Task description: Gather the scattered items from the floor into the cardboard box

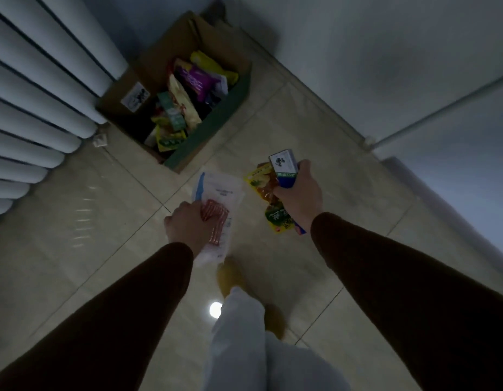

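The open cardboard box (pixel 230 105) stands on the floor ahead, against the wall, holding several colourful snack packets (pixel 188 88). My left hand (pixel 185 227) grips a white plastic pouch (pixel 222 193) together with a red striped packet (pixel 216 218). My right hand (pixel 298 190) holds a small blue and white carton (pixel 284 167) and yellow-green snack packets (pixel 266 190) that hang below it. Both hands are above the floor, just short of the box's near corner.
A white ribbed radiator (pixel 38 94) runs along the left, next to the box. A white wall with a pipe (pixel 442 105) closes the right side. Beige floor tiles (pixel 103 221) lie around my legs and yellow slippers (pixel 230 275). A lamp reflection (pixel 215 309) glints on the floor.
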`<action>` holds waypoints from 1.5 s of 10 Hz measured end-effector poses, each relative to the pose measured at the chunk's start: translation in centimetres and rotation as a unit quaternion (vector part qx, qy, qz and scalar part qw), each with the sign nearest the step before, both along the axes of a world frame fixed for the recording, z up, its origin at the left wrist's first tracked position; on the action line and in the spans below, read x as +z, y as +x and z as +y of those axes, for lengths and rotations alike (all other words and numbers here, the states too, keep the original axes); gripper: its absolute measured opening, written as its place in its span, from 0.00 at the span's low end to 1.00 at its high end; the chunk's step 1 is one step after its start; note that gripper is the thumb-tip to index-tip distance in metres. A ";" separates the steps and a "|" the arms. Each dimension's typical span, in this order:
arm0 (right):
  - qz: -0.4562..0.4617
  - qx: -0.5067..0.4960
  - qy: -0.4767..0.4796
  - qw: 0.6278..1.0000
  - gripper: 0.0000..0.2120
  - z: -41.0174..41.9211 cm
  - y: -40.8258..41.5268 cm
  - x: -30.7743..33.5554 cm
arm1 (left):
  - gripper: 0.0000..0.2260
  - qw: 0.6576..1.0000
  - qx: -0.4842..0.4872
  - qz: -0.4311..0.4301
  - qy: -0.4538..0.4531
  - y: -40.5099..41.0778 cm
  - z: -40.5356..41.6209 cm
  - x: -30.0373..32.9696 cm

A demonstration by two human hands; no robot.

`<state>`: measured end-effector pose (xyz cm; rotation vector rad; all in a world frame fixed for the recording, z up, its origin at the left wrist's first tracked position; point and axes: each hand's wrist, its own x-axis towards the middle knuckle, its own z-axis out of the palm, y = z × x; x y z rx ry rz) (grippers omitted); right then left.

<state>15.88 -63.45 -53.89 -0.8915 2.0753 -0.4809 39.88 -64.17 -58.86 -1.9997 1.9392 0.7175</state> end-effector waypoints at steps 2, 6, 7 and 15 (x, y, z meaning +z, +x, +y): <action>0.003 0.048 -0.005 0.999 0.23 -7.9 -0.6 0.2 | 0.17 0.999 0.045 -0.001 -0.011 -1.3 -5.0 0.1; -0.007 0.180 -0.019 0.984 0.23 -23.3 -0.1 0.0 | 0.17 0.959 0.282 0.037 -0.004 -1.1 -16.2 1.7; -0.010 0.185 -0.018 0.983 0.23 -26.5 2.6 -0.2 | 0.17 0.948 0.314 0.056 -0.012 0.9 -18.7 1.8; 0.048 0.474 0.030 0.878 0.21 -40.2 11.1 -4.5 | 0.26 0.950 0.278 0.142 0.003 7.7 -29.3 -0.6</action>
